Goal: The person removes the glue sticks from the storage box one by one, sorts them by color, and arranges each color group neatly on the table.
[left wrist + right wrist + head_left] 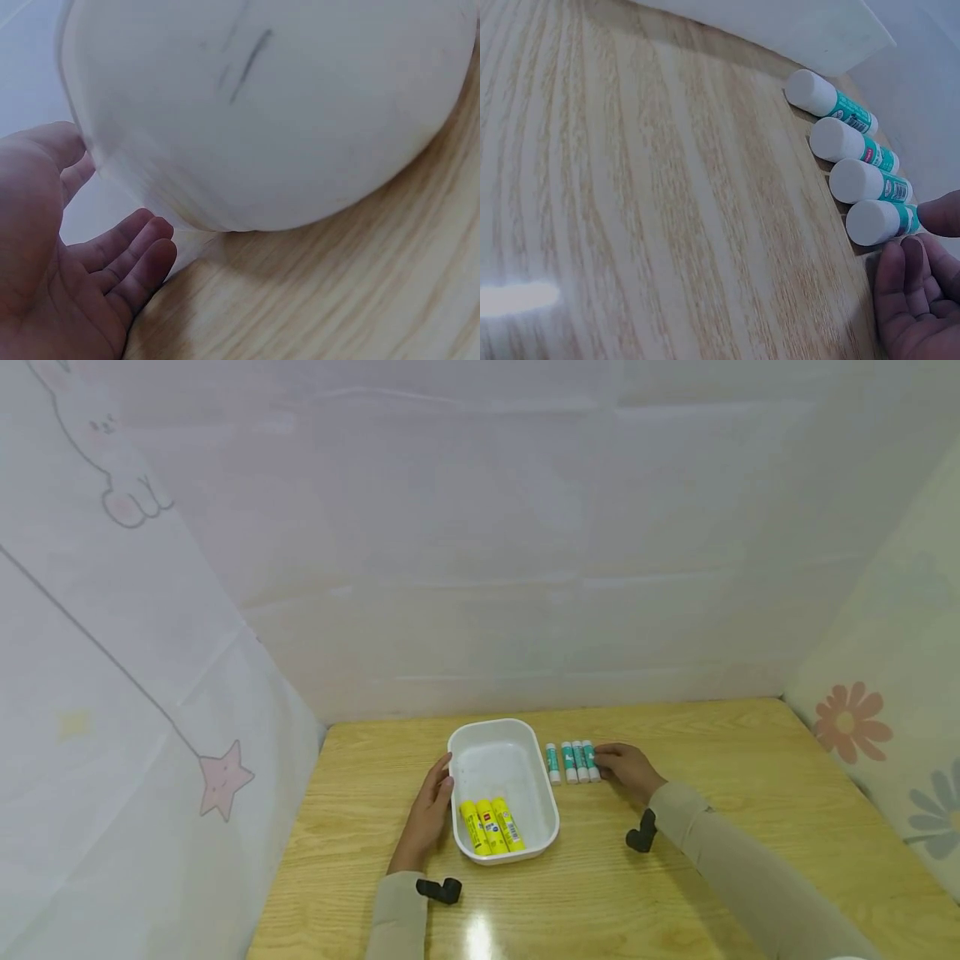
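Observation:
A white plastic tray (pixel 498 756) stands on the table, with three yellow glue sticks (pixel 491 827) lying side by side at its near end. My left hand (pixel 431 810) is at the tray's left side, its thumb and fingers spread along the wall without curling round it. To the right of the tray, several green-and-white glue sticks lie in a row, the leftmost one (pixel 553 764) slightly apart from the others. At the rightmost green glue stick (pixel 874 223), my right hand (pixel 922 292) has its thumb on the far part and curled fingers against the side, pinching it.
The wooden table (pixel 600 893) carries the tray and sticks. Pale cloth walls (pixel 525 568) with printed drawings enclose its back and sides. A black wrist mount (pixel 438 891) sits on the left sleeve, and another black mount (pixel 642 832) on the right.

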`<state>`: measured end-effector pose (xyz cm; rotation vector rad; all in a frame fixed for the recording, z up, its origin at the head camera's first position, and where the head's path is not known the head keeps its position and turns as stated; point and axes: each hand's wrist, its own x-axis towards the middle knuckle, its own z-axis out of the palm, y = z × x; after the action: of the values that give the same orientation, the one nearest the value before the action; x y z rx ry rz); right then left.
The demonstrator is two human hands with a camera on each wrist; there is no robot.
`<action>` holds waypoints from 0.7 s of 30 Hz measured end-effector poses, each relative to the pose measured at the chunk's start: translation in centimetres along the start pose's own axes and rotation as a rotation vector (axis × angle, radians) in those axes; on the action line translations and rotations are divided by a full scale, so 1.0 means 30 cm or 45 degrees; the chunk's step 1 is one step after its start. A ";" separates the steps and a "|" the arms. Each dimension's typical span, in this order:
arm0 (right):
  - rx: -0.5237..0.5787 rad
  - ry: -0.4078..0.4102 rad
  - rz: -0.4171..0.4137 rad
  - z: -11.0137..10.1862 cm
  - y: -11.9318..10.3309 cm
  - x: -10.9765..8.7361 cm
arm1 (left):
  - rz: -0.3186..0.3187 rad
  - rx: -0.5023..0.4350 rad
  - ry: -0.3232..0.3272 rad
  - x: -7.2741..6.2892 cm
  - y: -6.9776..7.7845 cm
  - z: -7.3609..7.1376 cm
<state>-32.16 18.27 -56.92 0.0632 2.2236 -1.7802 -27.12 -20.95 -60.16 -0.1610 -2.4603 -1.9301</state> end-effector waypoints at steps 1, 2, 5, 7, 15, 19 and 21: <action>0.013 0.001 0.001 -0.002 0.003 0.002 | 0.000 0.000 0.000 0.000 0.000 0.000; 0.029 -0.001 0.001 -0.005 0.005 0.003 | -0.002 0.001 0.003 0.000 0.000 0.002; 0.067 -0.007 -0.008 -0.014 0.007 0.004 | 0.004 0.001 0.004 0.003 0.000 0.006; 0.079 -0.019 -0.011 -0.018 0.004 0.001 | 0.007 0.004 0.008 0.007 -0.001 0.008; 0.403 -0.076 0.094 -0.039 -0.035 -0.022 | 0.004 0.000 -0.004 0.022 0.010 0.018; 0.461 -0.066 0.130 -0.035 -0.078 -0.030 | -0.019 0.021 0.012 0.026 0.017 0.025; 0.471 -0.076 0.138 -0.024 -0.099 -0.035 | -0.029 0.012 0.015 0.026 0.018 0.027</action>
<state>-31.92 18.41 -53.71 0.2006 1.7888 -2.0772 -27.82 -19.99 -59.77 -0.1219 -2.4743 -1.9221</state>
